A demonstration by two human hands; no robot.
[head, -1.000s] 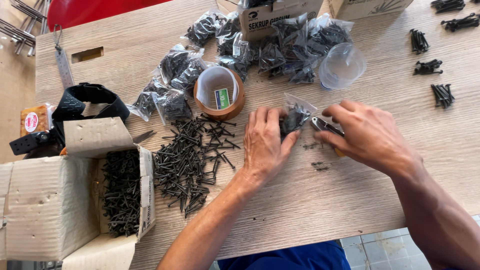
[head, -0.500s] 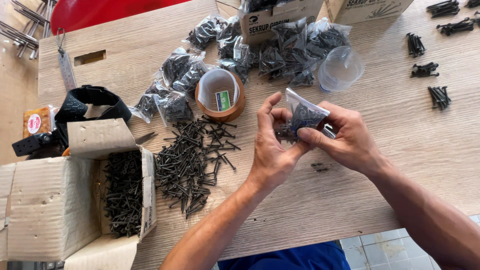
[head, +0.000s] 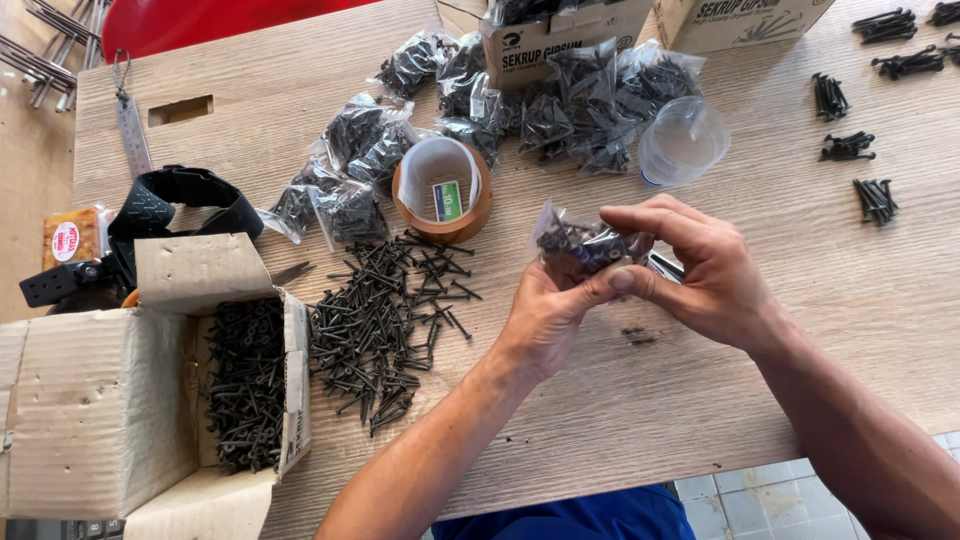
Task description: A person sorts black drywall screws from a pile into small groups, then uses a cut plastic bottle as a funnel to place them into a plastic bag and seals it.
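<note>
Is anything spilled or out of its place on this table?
Yes. A heap of black screws lies loose on the table, beside the open cardboard box. A few stray screws lie under the hands, which hold a small bag of screws.

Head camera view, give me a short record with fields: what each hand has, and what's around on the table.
left hand: grips small clear bag of black screws from below
right hand: pinches the same bag's top
loose screw pile: on wooden table, left of the hands
open cardboard box: screws inside
tape roll: behind pile
filled bags: far side
</note>
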